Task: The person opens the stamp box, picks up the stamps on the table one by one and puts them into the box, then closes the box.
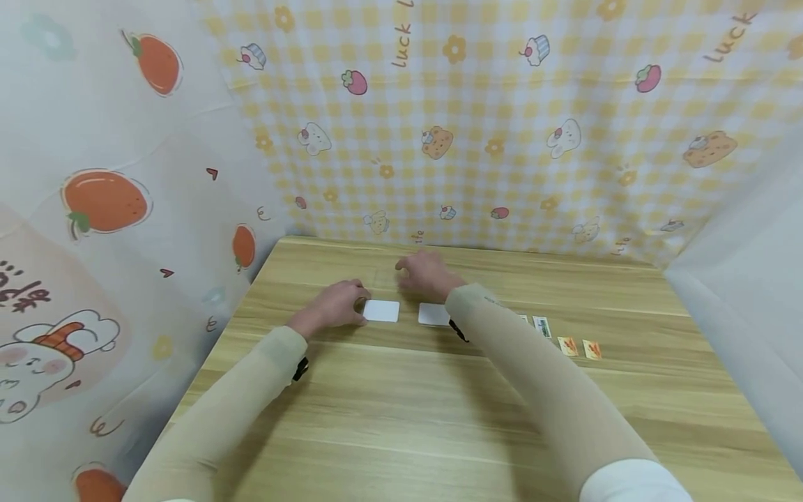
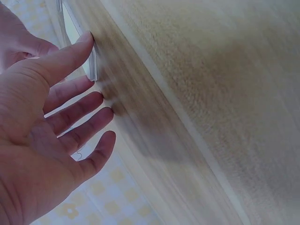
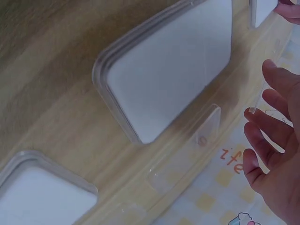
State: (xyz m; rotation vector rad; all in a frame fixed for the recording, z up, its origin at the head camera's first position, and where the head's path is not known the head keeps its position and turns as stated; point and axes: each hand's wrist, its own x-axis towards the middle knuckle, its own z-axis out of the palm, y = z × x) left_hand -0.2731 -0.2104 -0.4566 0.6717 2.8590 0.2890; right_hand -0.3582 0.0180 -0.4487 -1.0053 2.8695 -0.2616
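My left hand (image 1: 339,303) has thumb and index finger at the left end of a shallow clear box (image 1: 381,311) with a white face, pinching it across its width. The other fingers spread loosely beside it in the left wrist view. My right hand (image 1: 429,274) is behind the boxes, thumb and index finger at the end of a clear plastic lid (image 1: 385,279), whose thin edge (image 3: 253,110) shows at the index fingertip in the right wrist view. A second white-faced box (image 1: 433,314) lies between the hands and the right sleeve, which partly hides it.
A third white-faced box (image 3: 44,199) shows in the right wrist view. Another clear lid (image 3: 187,145) lies near the table's back edge. Several small printed cards (image 1: 567,346) lie right of the right forearm. Patterned cloth (image 1: 464,139) hangs behind the wooden table (image 1: 376,411).
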